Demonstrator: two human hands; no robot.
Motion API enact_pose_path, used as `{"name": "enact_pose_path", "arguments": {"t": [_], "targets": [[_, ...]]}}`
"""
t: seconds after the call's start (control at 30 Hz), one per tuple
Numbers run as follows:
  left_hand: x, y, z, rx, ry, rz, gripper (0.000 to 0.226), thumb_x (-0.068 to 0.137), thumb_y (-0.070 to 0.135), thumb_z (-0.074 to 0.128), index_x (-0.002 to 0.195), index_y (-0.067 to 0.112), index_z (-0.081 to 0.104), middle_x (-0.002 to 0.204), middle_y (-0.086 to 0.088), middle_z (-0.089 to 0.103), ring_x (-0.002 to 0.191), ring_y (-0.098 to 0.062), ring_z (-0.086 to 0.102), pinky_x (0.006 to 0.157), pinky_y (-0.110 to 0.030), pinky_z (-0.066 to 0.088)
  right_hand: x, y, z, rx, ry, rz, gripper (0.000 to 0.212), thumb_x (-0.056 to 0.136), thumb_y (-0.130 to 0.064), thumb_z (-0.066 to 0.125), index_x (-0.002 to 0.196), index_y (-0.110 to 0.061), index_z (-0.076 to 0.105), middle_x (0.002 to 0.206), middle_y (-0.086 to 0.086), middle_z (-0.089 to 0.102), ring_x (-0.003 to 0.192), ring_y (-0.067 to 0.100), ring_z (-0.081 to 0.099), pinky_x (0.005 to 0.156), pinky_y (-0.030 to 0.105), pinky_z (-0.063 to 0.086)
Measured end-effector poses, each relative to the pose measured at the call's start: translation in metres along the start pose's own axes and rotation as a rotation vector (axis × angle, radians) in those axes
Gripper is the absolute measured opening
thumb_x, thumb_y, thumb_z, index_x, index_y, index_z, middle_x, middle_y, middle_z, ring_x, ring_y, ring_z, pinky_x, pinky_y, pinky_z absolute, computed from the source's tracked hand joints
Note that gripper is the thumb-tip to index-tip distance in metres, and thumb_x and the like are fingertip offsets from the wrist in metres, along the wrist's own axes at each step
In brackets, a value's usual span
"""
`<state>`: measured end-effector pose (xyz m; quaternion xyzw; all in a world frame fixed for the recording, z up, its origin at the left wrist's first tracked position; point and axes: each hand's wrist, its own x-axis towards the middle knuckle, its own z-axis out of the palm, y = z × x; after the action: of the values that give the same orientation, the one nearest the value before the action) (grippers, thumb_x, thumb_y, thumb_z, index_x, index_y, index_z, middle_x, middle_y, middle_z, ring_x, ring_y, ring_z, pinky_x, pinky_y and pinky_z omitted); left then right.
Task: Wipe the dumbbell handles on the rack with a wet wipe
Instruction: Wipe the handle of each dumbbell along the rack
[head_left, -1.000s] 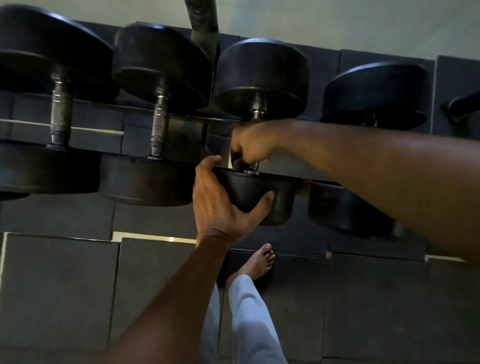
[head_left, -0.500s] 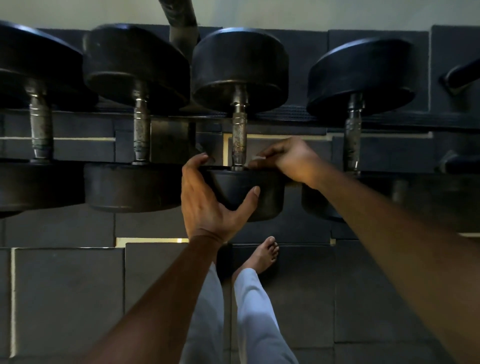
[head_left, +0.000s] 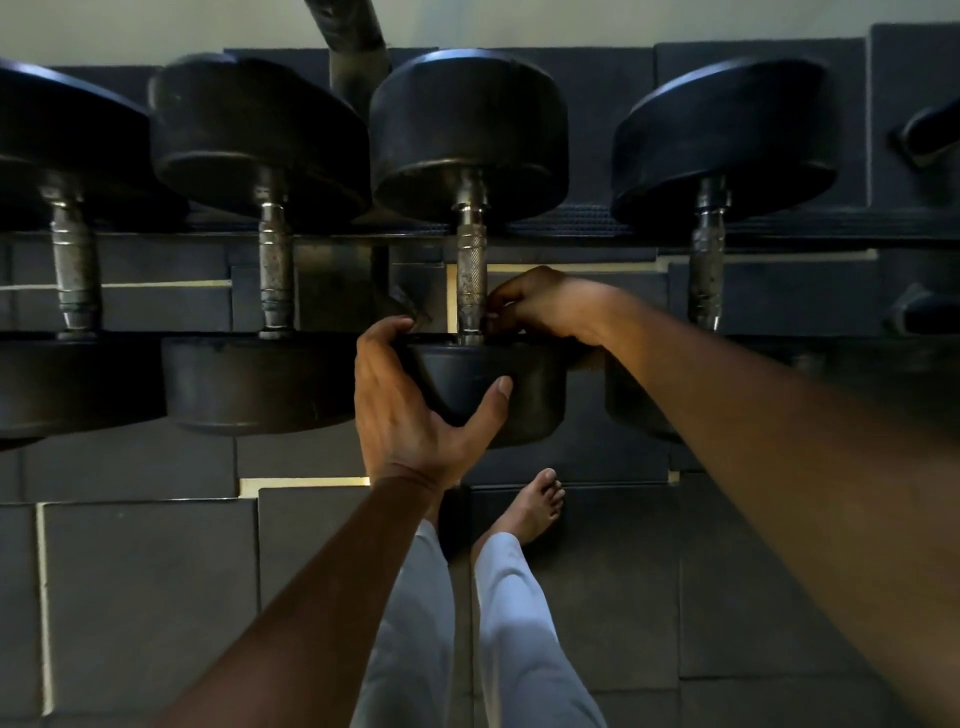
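Head view: rusty knurled dumbbell handle (head_left: 470, 280), black ends

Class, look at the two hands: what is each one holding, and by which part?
The left hand grips the third dumbbell by its near weight head. The right hand has its fingertips at the handle's lower end; no wipe is discernible.

Bare forearms (head_left: 779, 441), no sleeves; light grey trousers (head_left: 519, 649); bare foot (head_left: 537, 501).

A dark metal rack (head_left: 597, 240) carries four black dumbbells side by side. The third dumbbell (head_left: 470, 270) lies between the fingers (head_left: 387, 332) of the left hand and those of the right hand (head_left: 540, 304); the others sit beyond them on either side.
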<state>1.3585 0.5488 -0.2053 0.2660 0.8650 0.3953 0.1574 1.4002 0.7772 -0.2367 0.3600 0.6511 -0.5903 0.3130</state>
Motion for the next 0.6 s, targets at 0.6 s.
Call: {"name": "enact_pose_path", "arguments": {"t": [0.6], "targets": [[-0.001, -0.001, 0.000, 0.016, 0.011, -0.028, 0.096, 0.072, 0.069, 0.083, 0.138, 0.009, 0.048, 0.129, -0.001, 0.051, 0.118, -0.018, 0.056, 0.094, -0.049, 0.055, -0.026, -0.016, 0.007, -0.396, 0.244, -0.397, 0.017, 0.091, -0.049, 0.081, 0.106, -0.044, 0.079, 0.089, -0.022, 0.063, 0.083, -0.010, 0.057, 0.070, 0.026, 0.042]]}}
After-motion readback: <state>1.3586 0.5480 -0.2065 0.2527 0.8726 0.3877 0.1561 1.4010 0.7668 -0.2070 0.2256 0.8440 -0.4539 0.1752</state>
